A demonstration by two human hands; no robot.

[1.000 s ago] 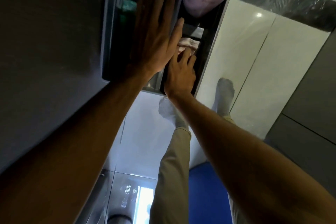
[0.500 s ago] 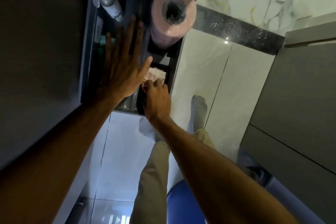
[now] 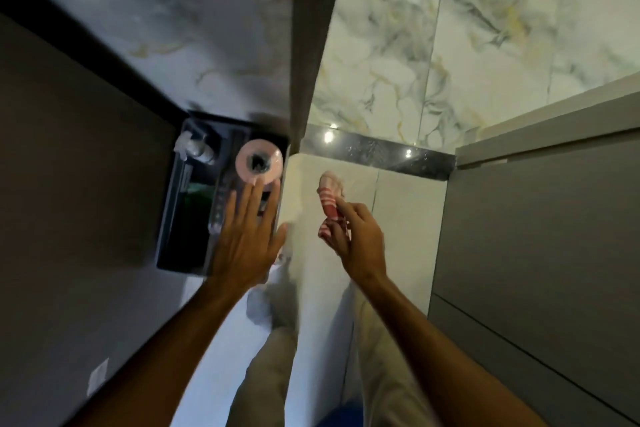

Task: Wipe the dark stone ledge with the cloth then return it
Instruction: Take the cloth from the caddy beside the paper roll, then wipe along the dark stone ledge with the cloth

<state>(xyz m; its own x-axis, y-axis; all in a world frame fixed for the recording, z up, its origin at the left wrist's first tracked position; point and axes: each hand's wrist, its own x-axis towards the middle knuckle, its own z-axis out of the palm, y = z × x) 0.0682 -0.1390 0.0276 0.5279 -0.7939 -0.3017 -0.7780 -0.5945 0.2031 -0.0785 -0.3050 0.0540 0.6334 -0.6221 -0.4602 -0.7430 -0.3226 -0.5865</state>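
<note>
- Pink-and-white striped cloth (image 3: pixel 330 204): it is pinched between the thumb and fingertips of the right hand (image 3: pixel 360 239) and held in the air. It hangs clear of the floor tiles and short of the dark stone ledge (image 3: pixel 381 158).
- Change from half a second ago: the cloth was then down inside the dark wall recess (image 3: pixel 194 211), beside the pink tissue roll (image 3: pixel 259 160), with the right hand reaching in for it. The cloth is now fully out of the recess and has moved to the right, toward the ledge.
- Left hand (image 3: pixel 247 239): it is spread flat with its fingers extended over the front edge of the recess. It grasps nothing. Its position relative to the recess matches the earlier pictures.
- Ledge: this is a polished black speckled strip at the base of the marble wall. No contact with the cloth is made yet.
- Task status, as a judgement: retrieval is complete, wiping is not begun, and return is pending.
- Next step, as a judgement: carry the cloth forward onto the strip and press it flat, because the present fingertip pinch presents only a bunched end.
</note>
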